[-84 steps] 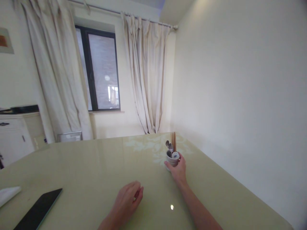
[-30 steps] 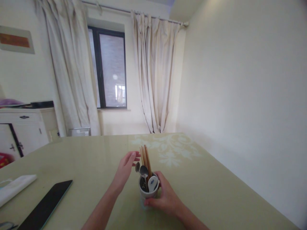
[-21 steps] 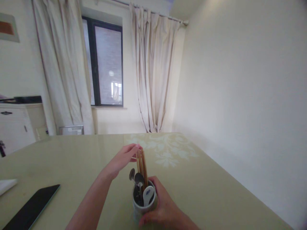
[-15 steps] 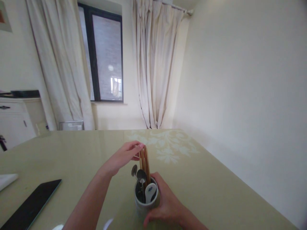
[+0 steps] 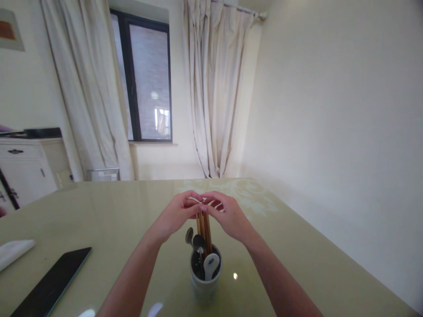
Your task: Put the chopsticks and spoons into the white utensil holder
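A pale ceramic cup stands upright near the front of the table. Wooden chopsticks rise from its back in a bundle. In front of them are two metal spoons and a white ceramic spoon with a blue mark. My left hand is closed around the chopsticks' top ends from the left, thumb and fingers curled. From the right, my right hand grips the same tops, its fingertips meeting those of the left. The chopsticks' tips are hidden by the fingers.
A black flat tablet-like slab lies at the left on the green table, with a white object beyond it. A white cabinet stands past the far left. A wall runs along the right side.
My right hand has left the cup's side and moved up to the chopsticks' tops, joining my left hand there. The cup still stands on the table.
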Tool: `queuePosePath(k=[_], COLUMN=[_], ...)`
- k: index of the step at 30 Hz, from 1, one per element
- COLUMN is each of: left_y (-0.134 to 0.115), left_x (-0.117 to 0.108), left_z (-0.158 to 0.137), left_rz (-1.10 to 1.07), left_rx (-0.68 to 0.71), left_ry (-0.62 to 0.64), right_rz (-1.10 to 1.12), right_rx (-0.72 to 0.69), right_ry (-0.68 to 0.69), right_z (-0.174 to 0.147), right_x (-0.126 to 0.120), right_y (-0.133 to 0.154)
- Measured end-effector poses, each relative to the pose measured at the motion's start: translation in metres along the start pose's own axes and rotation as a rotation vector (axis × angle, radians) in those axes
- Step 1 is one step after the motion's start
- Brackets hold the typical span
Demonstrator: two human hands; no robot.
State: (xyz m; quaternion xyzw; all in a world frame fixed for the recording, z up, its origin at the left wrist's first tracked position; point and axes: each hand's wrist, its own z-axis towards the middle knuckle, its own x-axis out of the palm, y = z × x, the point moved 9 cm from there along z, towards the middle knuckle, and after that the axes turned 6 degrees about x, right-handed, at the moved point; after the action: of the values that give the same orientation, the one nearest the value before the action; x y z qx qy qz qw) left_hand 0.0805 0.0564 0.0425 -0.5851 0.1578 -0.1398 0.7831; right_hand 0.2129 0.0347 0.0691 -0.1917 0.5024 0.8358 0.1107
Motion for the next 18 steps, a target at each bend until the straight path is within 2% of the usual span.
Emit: queuePosePath(k=[3, 7, 11, 18], left_y=[0.003, 0.012, 0.019, 0.016], left_x=[-0.002, -0.003, 0.005, 0.005], left_z=[-0.005, -0.006, -0.002, -0.001], left_rz=[-0.010, 0.032, 0.087, 0.169], left_rx=[-0.051, -0.088, -0.066, -0.035], left_ry=[0.028, 0.108, 0.193, 0.141], right_rz=[0.009, -0.019, -0.018, -0.050], right_rx=[0.016, 0.051, 0.055, 0.043], right_ry=[0.071, 0.057, 0.062, 0.071], right_z=[0.007, 0.007, 0.009, 0.007], right_x=[0.001, -0.006, -0.011, -0.010], right_y=[0.000, -0.007, -0.010, -0.004])
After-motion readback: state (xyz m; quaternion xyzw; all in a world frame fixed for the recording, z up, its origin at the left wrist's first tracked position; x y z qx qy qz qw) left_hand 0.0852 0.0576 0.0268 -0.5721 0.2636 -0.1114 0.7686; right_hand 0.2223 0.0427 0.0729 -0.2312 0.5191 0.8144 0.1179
